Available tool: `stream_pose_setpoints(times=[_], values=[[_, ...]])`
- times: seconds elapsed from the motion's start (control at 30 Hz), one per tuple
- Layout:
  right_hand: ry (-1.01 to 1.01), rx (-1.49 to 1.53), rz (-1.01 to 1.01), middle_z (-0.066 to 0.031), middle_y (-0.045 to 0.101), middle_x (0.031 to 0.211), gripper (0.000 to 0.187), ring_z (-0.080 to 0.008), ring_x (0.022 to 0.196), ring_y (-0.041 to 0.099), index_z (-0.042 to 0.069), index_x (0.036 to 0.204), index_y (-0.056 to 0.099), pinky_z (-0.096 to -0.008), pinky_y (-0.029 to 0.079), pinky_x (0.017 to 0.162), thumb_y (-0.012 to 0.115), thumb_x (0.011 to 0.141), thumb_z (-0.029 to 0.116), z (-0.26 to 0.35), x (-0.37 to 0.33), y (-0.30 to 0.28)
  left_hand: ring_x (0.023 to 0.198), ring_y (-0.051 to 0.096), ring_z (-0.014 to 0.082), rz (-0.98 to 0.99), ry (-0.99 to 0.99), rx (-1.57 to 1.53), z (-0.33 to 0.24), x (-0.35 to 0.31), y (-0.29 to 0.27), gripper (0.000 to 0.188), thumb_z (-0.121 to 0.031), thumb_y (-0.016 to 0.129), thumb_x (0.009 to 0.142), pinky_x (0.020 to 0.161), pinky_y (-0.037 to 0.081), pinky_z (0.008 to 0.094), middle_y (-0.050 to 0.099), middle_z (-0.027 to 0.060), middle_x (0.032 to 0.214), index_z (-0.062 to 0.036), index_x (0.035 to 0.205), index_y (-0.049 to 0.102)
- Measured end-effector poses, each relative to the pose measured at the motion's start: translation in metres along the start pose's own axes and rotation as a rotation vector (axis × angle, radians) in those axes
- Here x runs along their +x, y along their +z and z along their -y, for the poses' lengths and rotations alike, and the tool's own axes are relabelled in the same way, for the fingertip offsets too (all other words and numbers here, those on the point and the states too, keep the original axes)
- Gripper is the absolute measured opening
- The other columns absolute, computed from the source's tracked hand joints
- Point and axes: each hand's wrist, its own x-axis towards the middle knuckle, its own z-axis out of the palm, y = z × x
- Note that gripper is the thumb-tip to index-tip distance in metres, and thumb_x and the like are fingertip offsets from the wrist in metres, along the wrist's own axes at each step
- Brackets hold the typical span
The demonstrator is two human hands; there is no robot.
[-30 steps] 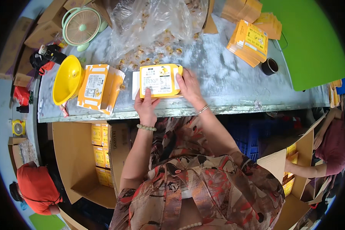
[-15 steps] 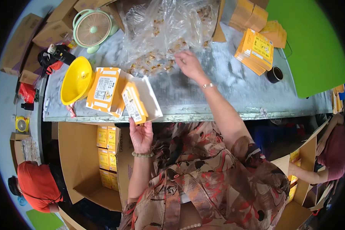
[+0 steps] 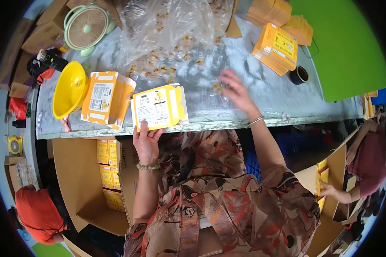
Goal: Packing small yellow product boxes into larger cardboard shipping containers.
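Yellow-and-white carton [image 3: 152,109] is held left of centre in the frame, over the front edge of the table [image 3: 266,103], its printed white panel turned up. On that panel a dark heading, lines of small print, a block of finer text and a yellow picture are borne. Its lower edge is gripped by the left hand [image 3: 146,143], with a digit laid on the printed face and the palm turned up. The right hand [image 3: 239,95] is raised right of centre, its fingers parted and blurred; whether the small packet [image 3: 217,88] beside them is pinched cannot be told. Just left of the carton, a stack of orange-and-white cartons [image 3: 102,98] is set next to a yellow bowl [image 3: 67,92]. Behind, loose packets [image 3: 158,69] are strewn below clear plastic [image 3: 171,30]. At upper right, flat yellow cartons [image 3: 281,45] are piled near a dark cup [image 3: 299,75].
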Motion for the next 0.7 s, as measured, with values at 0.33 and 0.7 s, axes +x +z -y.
stream_pose_setpoints(times=[0.33,0.7], values=[[0.393,0.259,-0.392,-0.0155,0.043,0.115,0.051,-0.0252,0.112,0.034,-0.001,0.111,0.042,-0.0307,0.024,0.093,0.026,0.086,0.040,-0.002,-0.014,0.005,0.073,0.058,0.0188,0.005,0.042,0.110,0.028,0.018,0.043,0.024,-0.017,0.049,0.081,0.062,0.051,0.0299,0.055,0.0105,0.089,-0.0020,0.100,0.046],[0.347,1.020,-0.196,-0.0056,0.031,0.125,0.052,-0.0135,0.110,0.034,0.007,0.127,0.020,-0.0243,0.033,0.087,0.046,0.083,0.017,0.078,0.009,0.057,0.081,0.056,0.0204,0.105,0.029,-0.074,0.039,-0.002,0.061,0.026,-0.016,0.044,0.083,0.062,0.050,0.0297,0.052,0.0103,0.096,-0.0024,0.105,0.040]])
